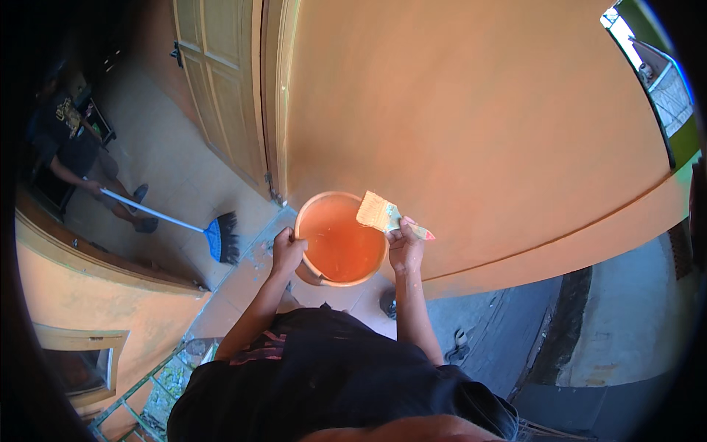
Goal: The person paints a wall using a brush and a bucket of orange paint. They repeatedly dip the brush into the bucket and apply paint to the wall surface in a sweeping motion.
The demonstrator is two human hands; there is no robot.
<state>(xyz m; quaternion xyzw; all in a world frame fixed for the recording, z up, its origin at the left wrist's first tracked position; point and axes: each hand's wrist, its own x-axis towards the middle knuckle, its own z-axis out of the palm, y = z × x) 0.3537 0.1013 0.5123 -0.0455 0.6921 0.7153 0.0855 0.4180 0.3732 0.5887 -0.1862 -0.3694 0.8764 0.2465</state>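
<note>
My left hand (288, 251) grips the left rim of a round bucket (302, 212) that holds orange liquid, seemingly paint. At the bucket's right side, my right hand (406, 246) holds a wide paintbrush (381, 212) by its handle. The brush's paint-coated bristles point up and left, over the bucket's upper right rim. Beyond the bucket rises an orange wall (469, 127).
A wooden door (223, 83) stands ajar at the upper left. Past the doorway, another person (77, 138) holds a broom (221, 237) with its blue head on the tiled floor. A green metal frame (135, 414) is at lower left, and sandals (457, 347) lie at lower right.
</note>
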